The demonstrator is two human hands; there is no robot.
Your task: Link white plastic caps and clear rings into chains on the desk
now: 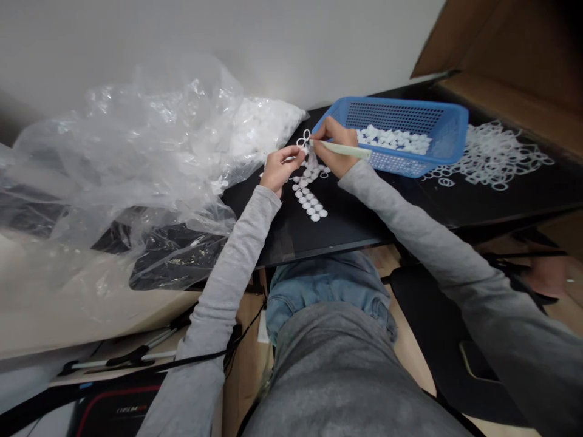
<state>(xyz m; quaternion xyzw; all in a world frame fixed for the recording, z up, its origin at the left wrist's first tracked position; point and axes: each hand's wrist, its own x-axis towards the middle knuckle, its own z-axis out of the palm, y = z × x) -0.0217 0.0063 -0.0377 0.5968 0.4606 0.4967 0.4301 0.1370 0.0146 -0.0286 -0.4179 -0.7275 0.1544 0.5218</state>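
Note:
My left hand [279, 169] pinches a small white ringed piece [300, 142] between thumb and fingertips, above the black table. Close on its right, my right hand [337, 147] is closed around a slim pale green tool [350, 150], whose tip points at that piece. The tip itself is too small to make out. Beneath both hands lie small white round discs [311, 206], the nearest ones set side by side in rows. More white pieces lie scattered just behind them, partly hidden by my fingers.
A blue perforated basket [421, 159] holding white discs [394, 139] stands right of my hands. Beyond it white rings [494, 155] are heaped near a cardboard box [514, 57]. A large clear plastic bag [150, 139] with white pieces covers the left side.

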